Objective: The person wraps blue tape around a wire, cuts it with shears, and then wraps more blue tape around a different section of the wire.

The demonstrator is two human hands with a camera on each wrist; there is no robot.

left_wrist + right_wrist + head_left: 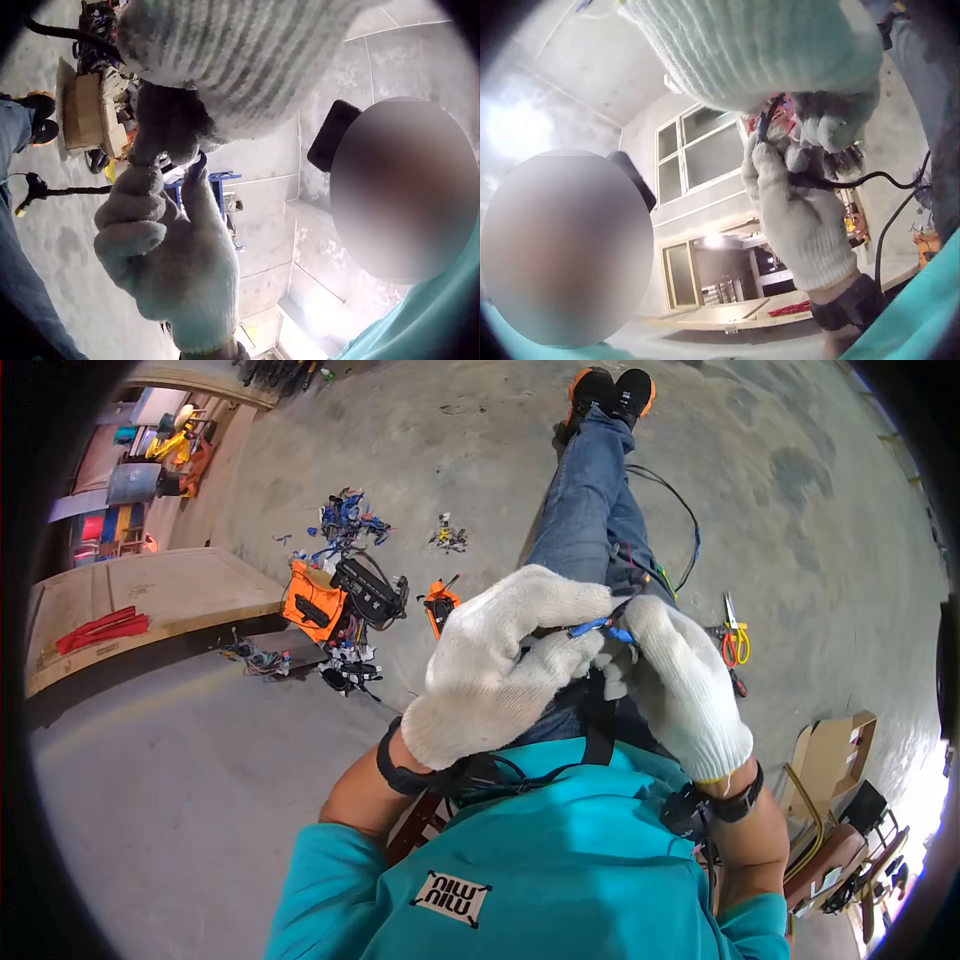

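Observation:
Both hands wear white knitted gloves and meet over the lap. My left hand (500, 660) pinches a dark cable wrapped in blue tape (588, 627) between thumb and forefinger. Close beside it, my right hand (690, 680) grips the same cable with curled fingers and thumb. In the left wrist view, a small blue end (198, 166) shows at the right thumb tip. A black cable (866, 178) runs out past the left hand in the right wrist view. Further cable (692, 525) loops over the legs and floor. The fingers hide most of the gripped section.
Yellow-and-orange-handled scissors (738, 645) lie on the floor at the right. Orange parts (310, 602), a black unit (368, 592) and blue wire scraps (350, 520) are piled at the left. Red gloves (103, 630) rest on a wooden platform (200, 585). A cardboard box (825, 760) stands at right.

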